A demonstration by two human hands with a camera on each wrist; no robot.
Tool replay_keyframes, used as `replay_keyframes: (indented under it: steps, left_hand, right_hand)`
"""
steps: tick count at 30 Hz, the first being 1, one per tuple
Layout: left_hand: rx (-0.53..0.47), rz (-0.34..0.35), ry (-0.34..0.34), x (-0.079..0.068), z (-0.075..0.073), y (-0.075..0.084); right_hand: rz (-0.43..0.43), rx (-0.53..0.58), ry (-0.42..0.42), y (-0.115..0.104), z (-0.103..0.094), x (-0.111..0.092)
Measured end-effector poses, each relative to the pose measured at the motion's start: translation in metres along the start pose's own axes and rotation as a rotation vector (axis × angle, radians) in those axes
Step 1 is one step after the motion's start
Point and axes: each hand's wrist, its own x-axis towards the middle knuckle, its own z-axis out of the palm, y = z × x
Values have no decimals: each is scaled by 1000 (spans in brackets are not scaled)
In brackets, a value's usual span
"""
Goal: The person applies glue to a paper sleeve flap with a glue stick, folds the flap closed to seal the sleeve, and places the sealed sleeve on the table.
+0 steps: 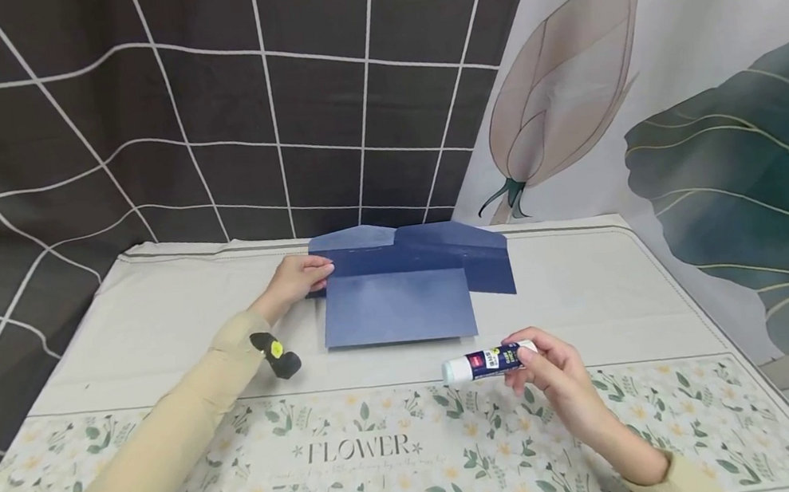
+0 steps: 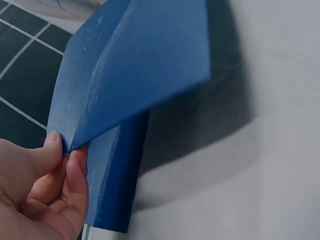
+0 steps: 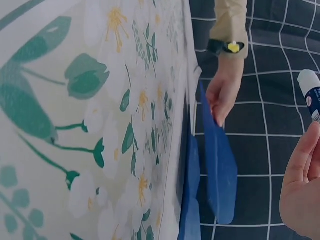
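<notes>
The left hand pinches the left end of a folded blue paper, whose long axis runs left to right over the far part of the surface. The right hand grips a glue stick, its pale end (capped or not, I cannot tell) pointing left; from that hand, the paper lies ahead and leftward, apart.
</notes>
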Motion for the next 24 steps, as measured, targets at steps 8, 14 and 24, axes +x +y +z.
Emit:
replay_keyframes:
  steps: [8,14,24]
  left_hand:
    - [-10,-14,-74,-39,2,-13]
    - [3,-38,-115,-64,12,-17]
    - [21,-104,-153,-93,31,-25]
  right_hand:
    - [-9,-5,17,2,0,-2]
    - [8,-19,25,2,1,-3]
    - [21,-17,32,2,4,-1]
